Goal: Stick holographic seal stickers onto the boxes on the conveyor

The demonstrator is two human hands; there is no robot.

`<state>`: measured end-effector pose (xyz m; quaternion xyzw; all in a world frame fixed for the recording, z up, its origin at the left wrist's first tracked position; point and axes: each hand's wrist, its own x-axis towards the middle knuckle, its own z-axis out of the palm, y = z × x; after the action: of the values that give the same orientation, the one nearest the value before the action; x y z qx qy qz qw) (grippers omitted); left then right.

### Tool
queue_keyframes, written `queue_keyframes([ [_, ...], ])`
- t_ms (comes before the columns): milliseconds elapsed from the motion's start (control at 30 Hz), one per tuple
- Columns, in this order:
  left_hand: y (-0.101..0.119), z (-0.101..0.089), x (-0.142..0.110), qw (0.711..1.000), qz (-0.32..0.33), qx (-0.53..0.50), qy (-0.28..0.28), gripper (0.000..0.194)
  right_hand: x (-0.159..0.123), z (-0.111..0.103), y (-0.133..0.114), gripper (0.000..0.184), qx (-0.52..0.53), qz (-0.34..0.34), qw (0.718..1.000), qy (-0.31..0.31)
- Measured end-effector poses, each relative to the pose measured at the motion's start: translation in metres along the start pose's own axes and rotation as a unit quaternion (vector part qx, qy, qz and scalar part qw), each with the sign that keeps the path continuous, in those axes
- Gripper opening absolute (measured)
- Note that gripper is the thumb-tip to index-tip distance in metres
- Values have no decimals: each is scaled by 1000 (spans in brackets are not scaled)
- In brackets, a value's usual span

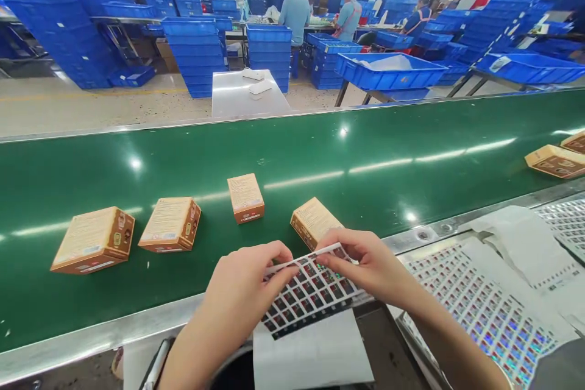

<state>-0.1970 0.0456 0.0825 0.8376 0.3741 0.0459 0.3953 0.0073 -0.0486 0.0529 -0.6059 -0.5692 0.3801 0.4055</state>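
Note:
Between my two hands is a sticker sheet with rows of small dark, shiny labels divided by white gaps. My left hand pinches its upper left edge between thumb and fingers. At the upper right edge, my right hand grips the same sheet, thumb on top. Just beyond the sheet, a tan and brown box lies on the green conveyor belt, partly covered by my right hand. A white backing paper hangs below the sheet.
More boxes rest on the belt: one in the middle, two at left, others at far right. Further label sheets lie right of me. Beyond the belt are a metal table, stacked blue crates and several people.

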Motion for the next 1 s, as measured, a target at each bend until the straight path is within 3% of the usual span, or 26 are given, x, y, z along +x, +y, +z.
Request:
queue_keyframes([
  [167,20,17,47,1000,-3,15,-6,16,11,-32,22,10,-52,-20,998,24],
  [233,26,23,64,999,-6,30,-16,15,14,-46,29,18,-123,-87,987,50],
  [367,36,39,95,997,13,59,-43,16,20,-71,44,16,-266,-223,936,66],
  [467,44,52,114,995,28,74,-60,17,20,-83,57,18,-309,-219,922,85],
  [633,55,71,141,992,32,81,-88,17,10,-99,78,16,-301,-201,926,109],
  [733,52,81,154,994,43,67,-78,12,9,-114,93,13,-212,-149,958,125],
  [833,42,94,162,982,165,69,-57,13,22,-133,116,10,-50,13,984,170],
  [933,33,112,167,954,269,98,-93,15,42,-147,143,21,117,172,960,189],
  [1000,31,124,172,943,290,120,-114,15,54,-151,158,25,188,215,941,181],
])
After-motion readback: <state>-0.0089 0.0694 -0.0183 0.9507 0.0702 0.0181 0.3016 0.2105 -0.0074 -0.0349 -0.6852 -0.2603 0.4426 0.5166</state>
